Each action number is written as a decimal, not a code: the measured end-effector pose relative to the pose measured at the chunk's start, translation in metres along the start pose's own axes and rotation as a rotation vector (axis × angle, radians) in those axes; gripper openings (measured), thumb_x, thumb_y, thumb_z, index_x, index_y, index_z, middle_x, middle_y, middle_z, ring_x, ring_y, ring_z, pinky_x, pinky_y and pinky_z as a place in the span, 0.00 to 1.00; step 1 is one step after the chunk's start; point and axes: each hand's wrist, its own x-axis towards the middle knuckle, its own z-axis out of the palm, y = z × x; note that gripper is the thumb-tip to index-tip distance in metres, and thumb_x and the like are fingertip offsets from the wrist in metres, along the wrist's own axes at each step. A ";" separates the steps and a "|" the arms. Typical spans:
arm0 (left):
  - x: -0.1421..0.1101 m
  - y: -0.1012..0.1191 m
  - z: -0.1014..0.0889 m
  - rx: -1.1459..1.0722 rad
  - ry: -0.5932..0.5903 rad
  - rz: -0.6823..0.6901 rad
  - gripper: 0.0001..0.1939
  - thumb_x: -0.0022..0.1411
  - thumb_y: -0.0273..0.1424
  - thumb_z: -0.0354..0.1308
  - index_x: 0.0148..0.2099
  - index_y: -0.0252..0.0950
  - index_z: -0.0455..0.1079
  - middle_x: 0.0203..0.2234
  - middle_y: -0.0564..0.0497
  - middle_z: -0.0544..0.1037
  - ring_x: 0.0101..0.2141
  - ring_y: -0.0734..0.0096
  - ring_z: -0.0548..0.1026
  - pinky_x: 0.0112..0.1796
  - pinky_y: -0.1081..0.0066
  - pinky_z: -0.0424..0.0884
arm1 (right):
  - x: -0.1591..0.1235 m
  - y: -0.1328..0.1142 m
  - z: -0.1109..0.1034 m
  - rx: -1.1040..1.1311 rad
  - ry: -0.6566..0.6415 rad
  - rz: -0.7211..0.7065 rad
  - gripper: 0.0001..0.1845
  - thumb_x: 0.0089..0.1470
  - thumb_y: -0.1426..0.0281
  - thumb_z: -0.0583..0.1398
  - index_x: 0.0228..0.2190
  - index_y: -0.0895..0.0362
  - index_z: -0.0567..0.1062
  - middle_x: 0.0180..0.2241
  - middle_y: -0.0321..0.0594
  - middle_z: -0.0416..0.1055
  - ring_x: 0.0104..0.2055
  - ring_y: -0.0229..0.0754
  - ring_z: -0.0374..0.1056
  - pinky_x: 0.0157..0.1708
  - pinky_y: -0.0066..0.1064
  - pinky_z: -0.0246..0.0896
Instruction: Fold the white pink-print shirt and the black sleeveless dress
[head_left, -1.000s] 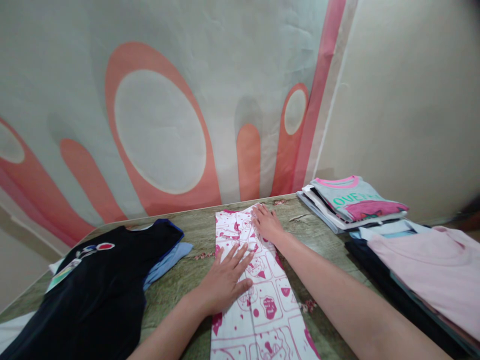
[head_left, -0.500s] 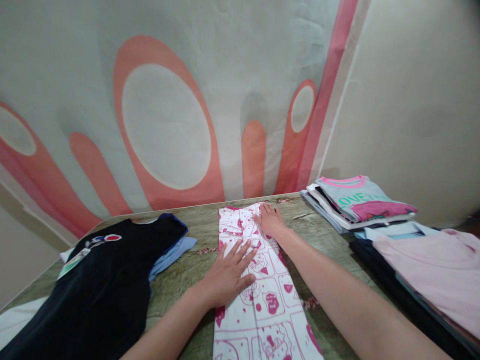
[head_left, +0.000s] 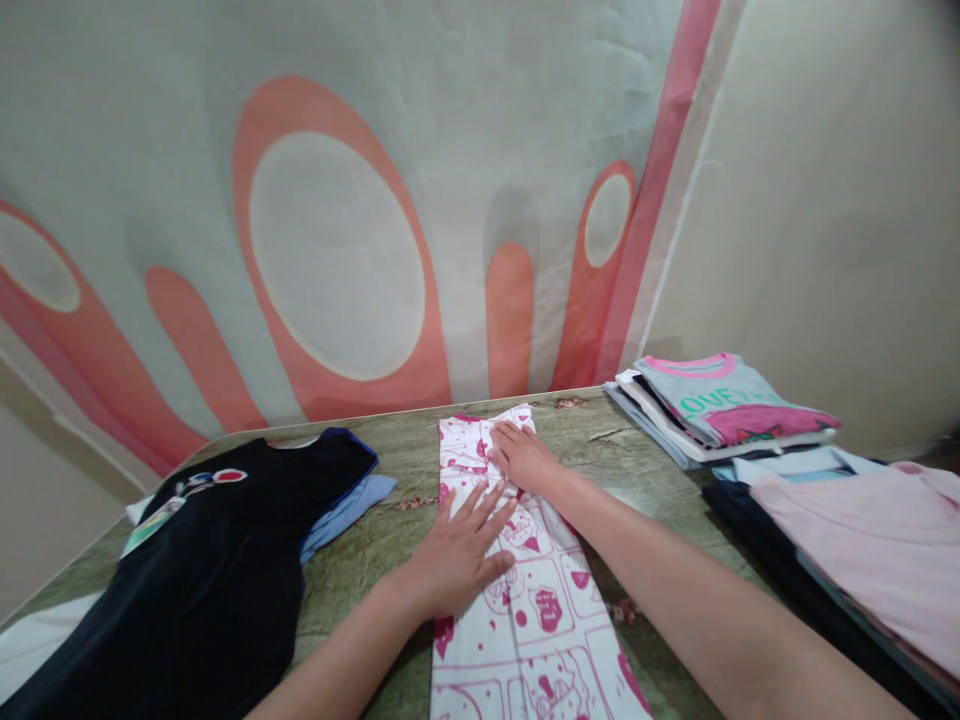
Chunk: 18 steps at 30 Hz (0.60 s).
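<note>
A white garment with pink cartoon print (head_left: 544, 610) lies folded into a long strip down the middle of the table, its narrower end toward the wall. My left hand (head_left: 466, 550) rests flat on its left half with the fingers spread. Farther up, my right hand (head_left: 521, 458) lies on the cloth near the far end, fingers extended and close to one another. Neither hand grips anything. Parts of the print are covered by both hands, and the near end of the garment runs out of view.
On the left a black T-shirt (head_left: 217, 570) lies over a light blue cloth (head_left: 349, 512). To the right are a folded stack topped by a grey shirt with pink collar (head_left: 720, 395) and a pile topped by a pink shirt (head_left: 862, 530). The wood-patterned table (head_left: 360, 580) meets a painted wall (head_left: 465, 150).
My right hand has slid left and slightly nearer over the garment, from its right edge toward the middle. My left hand stays in place.
</note>
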 end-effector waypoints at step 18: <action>0.058 -0.105 -0.019 0.059 0.233 -0.531 0.30 0.69 0.42 0.37 0.67 0.33 0.52 0.67 0.40 0.47 0.66 0.52 0.44 0.57 0.41 0.51 | -0.002 -0.016 -0.001 0.040 -0.009 -0.025 0.28 0.64 0.60 0.47 0.60 0.60 0.60 0.64 0.49 0.53 0.67 0.47 0.44 0.63 0.47 0.36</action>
